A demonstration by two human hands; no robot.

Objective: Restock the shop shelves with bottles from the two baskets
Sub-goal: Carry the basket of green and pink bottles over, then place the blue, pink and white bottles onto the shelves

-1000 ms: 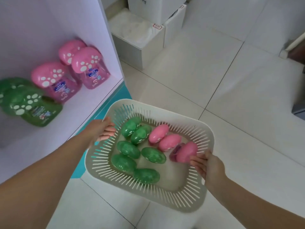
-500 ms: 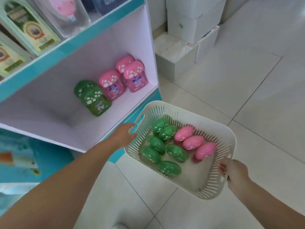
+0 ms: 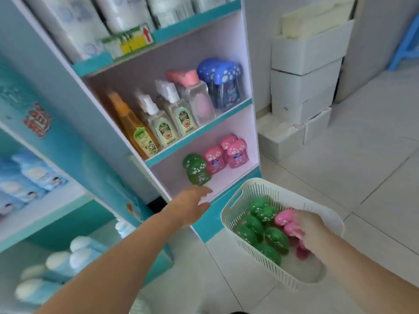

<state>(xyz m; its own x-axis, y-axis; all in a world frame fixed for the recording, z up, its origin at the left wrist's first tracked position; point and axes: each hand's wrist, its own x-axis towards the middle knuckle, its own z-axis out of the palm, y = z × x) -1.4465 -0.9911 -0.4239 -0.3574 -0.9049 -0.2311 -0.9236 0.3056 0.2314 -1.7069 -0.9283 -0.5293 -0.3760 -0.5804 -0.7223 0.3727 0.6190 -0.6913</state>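
Note:
A white slotted basket sits on the floor tiles by the foot of the shelf unit. It holds several green bottles and a few pink bottles. My right hand reaches into the basket, its fingers curled over one of the pink bottles. My left hand stretches toward the front edge of the bottom shelf with relaxed fingers and holds nothing. On that shelf stand green bottles and pink bottles.
The shelf above carries pump bottles and blue-capped bottles. White boxes are stacked on the floor right of the unit. A second shelf unit with pale blue bottles stands at the left.
The basket went down to the floor beside the shelf. My left hand let go of its rim and moved toward the bottom shelf; my right hand left the rim and went onto the pink bottles.

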